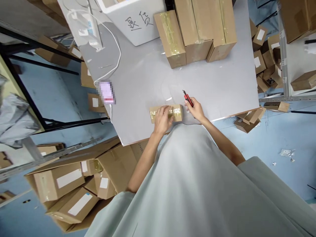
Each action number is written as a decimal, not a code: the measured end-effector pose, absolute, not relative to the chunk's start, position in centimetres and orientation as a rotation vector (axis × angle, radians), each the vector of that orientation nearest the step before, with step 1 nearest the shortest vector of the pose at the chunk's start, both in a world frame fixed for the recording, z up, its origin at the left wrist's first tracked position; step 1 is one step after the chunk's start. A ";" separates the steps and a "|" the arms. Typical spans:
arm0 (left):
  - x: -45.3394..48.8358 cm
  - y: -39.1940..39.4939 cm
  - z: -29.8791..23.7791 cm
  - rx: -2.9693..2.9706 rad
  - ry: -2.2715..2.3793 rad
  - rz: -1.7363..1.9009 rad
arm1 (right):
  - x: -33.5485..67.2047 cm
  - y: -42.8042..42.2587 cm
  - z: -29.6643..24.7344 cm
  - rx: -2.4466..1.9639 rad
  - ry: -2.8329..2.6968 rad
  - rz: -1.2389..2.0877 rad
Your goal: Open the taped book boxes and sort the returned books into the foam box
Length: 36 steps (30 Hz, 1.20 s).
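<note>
A small taped cardboard box (176,113) lies at the near edge of the grey table (222,85). My left hand (163,119) rests on top of the box, fingers curled over it and pressing it down. Just right of the box, my right hand (196,107) is closed around a red and black utility knife (187,97), whose blade tip points away from me above the table surface. The knife is close to the box's right end but does not touch it.
Three larger taped cartons (197,29) stand at the table's far side beside a white foam box (133,19) with handwriting. A white cable (116,65) and a blurred phone (106,92) lie at left. Many cartons (74,184) litter the blue floor on both sides.
</note>
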State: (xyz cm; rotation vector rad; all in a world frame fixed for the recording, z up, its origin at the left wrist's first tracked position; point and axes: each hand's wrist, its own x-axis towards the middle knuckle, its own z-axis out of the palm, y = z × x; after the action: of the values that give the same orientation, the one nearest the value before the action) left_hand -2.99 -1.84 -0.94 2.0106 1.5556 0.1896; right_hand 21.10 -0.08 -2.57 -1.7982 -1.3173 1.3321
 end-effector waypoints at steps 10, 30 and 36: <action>-2.1 1.1 -5.1 2.193 1.348 0.022 | 23.1 -6.9 -3.9 -1.938 -1.662 1.380; -3.1 -1.4 -8.7 2.075 1.471 0.205 | 22.0 -4.4 -4.1 -1.974 -1.960 1.365; -2.7 -1.6 -9.0 2.040 1.538 0.276 | 22.1 -2.7 -4.3 -1.924 -2.101 1.302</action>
State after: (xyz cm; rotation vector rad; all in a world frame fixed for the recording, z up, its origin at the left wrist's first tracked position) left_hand -2.65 -1.63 -9.02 2.0401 1.5380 0.2760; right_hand 22.06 -2.73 -4.29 -1.9241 -2.1013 1.3025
